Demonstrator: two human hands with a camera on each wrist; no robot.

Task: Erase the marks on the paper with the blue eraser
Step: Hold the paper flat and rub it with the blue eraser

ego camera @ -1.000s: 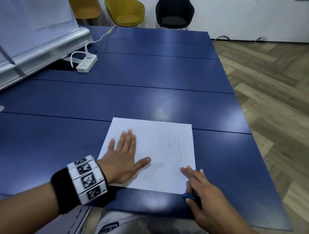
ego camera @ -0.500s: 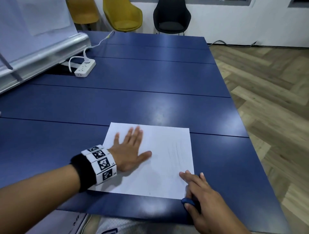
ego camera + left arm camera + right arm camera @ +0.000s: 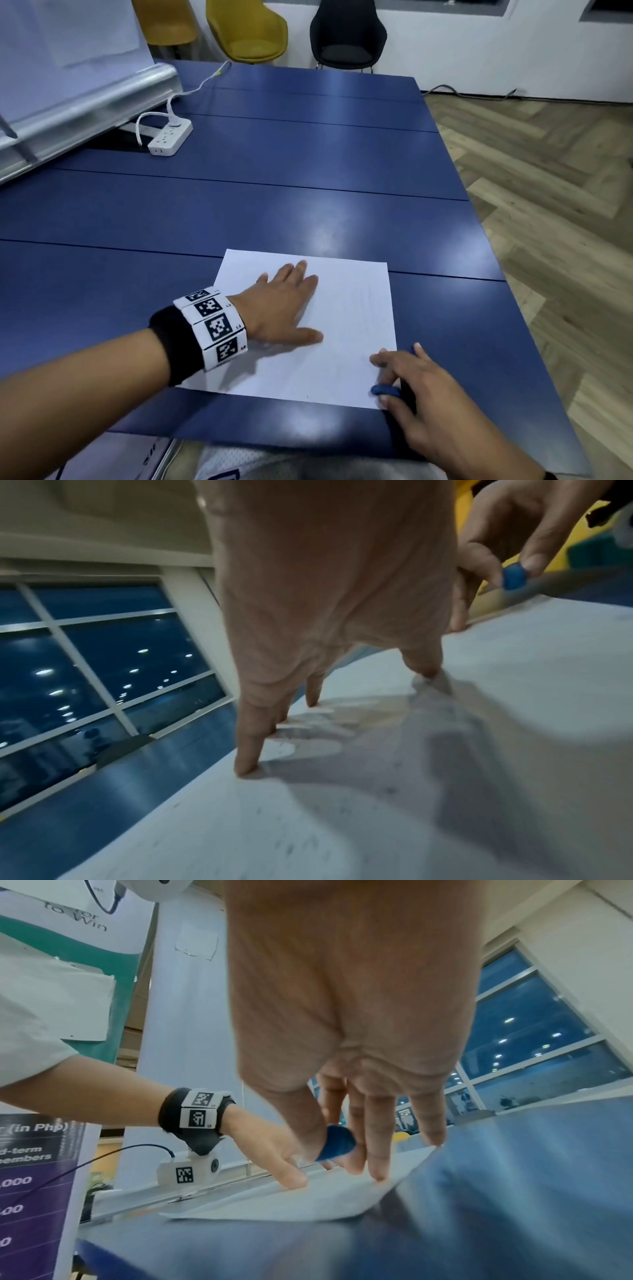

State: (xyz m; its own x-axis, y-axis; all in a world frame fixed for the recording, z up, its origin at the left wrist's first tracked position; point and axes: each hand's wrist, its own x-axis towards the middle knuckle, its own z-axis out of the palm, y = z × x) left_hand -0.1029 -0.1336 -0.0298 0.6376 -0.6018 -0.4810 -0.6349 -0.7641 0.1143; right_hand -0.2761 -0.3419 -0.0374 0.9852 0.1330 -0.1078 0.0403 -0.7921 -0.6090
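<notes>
A white sheet of paper [image 3: 346,329] lies on the blue table [image 3: 308,192] near its front edge, with only faint grey marks [image 3: 301,842] showing. My left hand [image 3: 281,308] lies flat on the sheet's left part, fingers straight and spread, seen pressing the paper [image 3: 445,777] in the left wrist view. My right hand [image 3: 404,377] sits at the sheet's near right corner and pinches the small blue eraser [image 3: 385,390] between thumb and fingers. The eraser [image 3: 337,1142] is just above the paper [image 3: 308,1202]; its other fingertips touch the sheet's edge.
A white power strip [image 3: 169,137] with its cable lies at the table's back left beside a silver banner stand [image 3: 85,109]. Yellow chairs [image 3: 246,31] and a black chair [image 3: 346,34] stand behind the table. Wooden floor [image 3: 548,205] lies to the right.
My left hand has slid forward and rightward across the paper. The dark specks seen on the sheet a second ago no longer show. My right hand stays at the near right corner with the eraser.
</notes>
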